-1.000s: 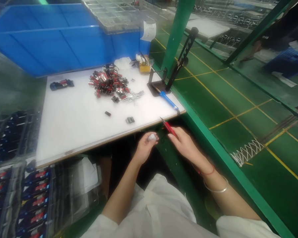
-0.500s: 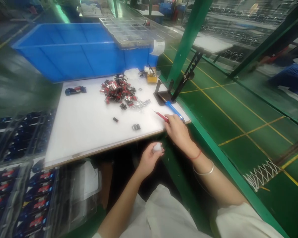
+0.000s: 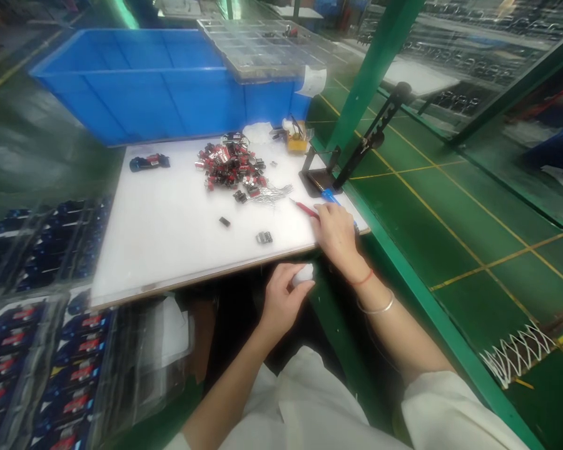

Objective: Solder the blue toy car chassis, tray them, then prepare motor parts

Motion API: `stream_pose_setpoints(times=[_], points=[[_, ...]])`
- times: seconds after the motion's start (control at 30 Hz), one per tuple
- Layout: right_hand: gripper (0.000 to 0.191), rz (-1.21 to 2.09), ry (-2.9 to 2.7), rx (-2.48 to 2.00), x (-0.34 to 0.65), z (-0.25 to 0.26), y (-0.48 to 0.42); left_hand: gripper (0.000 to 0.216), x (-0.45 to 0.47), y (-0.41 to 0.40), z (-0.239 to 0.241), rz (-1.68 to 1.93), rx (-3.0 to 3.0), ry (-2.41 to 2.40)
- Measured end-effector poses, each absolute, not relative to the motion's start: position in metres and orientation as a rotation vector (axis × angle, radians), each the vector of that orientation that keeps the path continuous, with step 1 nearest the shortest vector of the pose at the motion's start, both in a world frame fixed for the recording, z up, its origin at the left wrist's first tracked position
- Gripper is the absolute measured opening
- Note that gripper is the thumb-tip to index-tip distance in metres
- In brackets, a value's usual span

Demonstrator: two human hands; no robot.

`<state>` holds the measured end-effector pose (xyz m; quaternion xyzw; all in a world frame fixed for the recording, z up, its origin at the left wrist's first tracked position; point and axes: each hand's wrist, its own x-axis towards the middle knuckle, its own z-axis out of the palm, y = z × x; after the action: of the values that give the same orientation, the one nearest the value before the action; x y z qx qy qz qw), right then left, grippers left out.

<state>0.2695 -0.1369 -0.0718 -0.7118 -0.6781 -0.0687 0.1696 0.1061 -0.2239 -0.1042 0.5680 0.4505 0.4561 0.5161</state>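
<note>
My right hand point(image 3: 336, 232) rests on the right front part of the white board point(image 3: 169, 231), closed around a red-handled pointed tool point(image 3: 304, 208) whose tip points left toward a heap of small red and black parts point(image 3: 229, 167). My left hand point(image 3: 284, 299) is below the board's front edge, fingers pinched on a small white wad point(image 3: 304, 274). Two loose black parts point(image 3: 264, 237) lie on the board just left of my right hand.
A blue-handled tool point(image 3: 331, 197) lies by a black stand point(image 3: 323, 178) at the board's right edge. A large blue bin point(image 3: 145, 94) stands behind, a yellow holder point(image 3: 296, 142) near it. Trays of parts point(image 3: 32, 356) are stacked at left. A green post point(image 3: 375, 69) rises at right.
My right hand has risen from below the board's edge onto the board, carrying the red tool forward. My left hand stayed low with the white wad. The view shifted.
</note>
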Motion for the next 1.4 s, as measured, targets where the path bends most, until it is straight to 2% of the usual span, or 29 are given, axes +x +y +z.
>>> stream_pose_setpoints(times=[0.1,0.27,0.37,0.7,0.83,1.03,1.2,1.4], points=[[0.027,0.094,-1.784,-1.72,0.278,-0.072,-0.161,0.025,0.11,-0.222,-0.11,1.122,1.362,1.079],[0.03,0.94,-1.499,-1.5,0.284,-0.071,-0.217,0.041,0.118,-0.223,-0.119,1.147,1.283,1.034],[0.033,1.145,-1.384,-1.435,0.279,-0.076,-0.238,0.048,0.122,-0.225,-0.119,1.136,1.273,1.041],[0.032,1.209,-1.124,-1.352,0.266,-0.094,-0.248,0.042,0.1,-0.225,-0.105,1.155,1.849,0.943],[0.035,1.243,-1.022,-1.31,0.265,-0.099,-0.25,0.029,0.063,-0.194,-0.087,1.226,2.175,1.232],[0.036,1.253,-0.968,-1.339,0.262,-0.105,-0.255,0.031,0.039,-0.139,-0.08,0.864,2.485,1.39],[0.035,1.235,-0.995,-1.366,0.264,-0.105,-0.258,0.029,0.042,-0.129,-0.078,0.655,2.541,1.348],[0.035,1.191,-1.068,-1.45,0.266,-0.101,-0.263,0.022,0.052,-0.149,-0.072,0.911,2.255,1.289]])
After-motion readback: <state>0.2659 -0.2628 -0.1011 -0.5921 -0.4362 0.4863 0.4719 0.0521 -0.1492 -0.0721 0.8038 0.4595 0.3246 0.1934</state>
